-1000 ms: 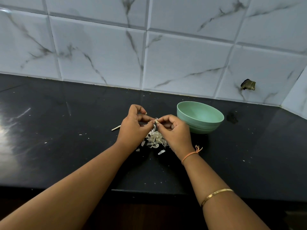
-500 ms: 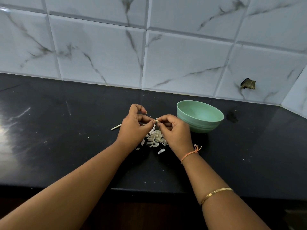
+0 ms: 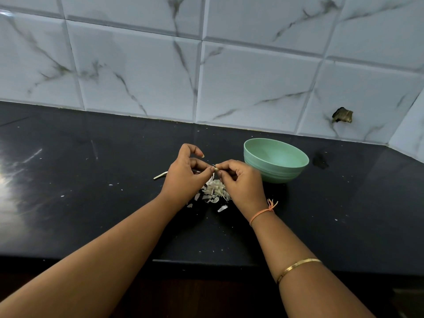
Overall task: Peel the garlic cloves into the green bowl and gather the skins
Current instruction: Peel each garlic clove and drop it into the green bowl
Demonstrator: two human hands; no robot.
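A small pale garlic clove point(image 3: 213, 167) sits just above the frame's centre, pinched between the fingertips of the left hand point(image 3: 183, 177) and right hand point(image 3: 243, 182); little of it shows. Directly below it lies a loose heap of whitish, papery skins point(image 3: 214, 191), with a few stray flakes at its lower edge. Right of centre, the round, ribbed green bowl point(image 3: 275, 174) stands upright.

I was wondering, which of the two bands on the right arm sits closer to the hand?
The orange thread band, tied at the wrist with frayed ends sticking out; the gold bangle sits farther up the forearm.
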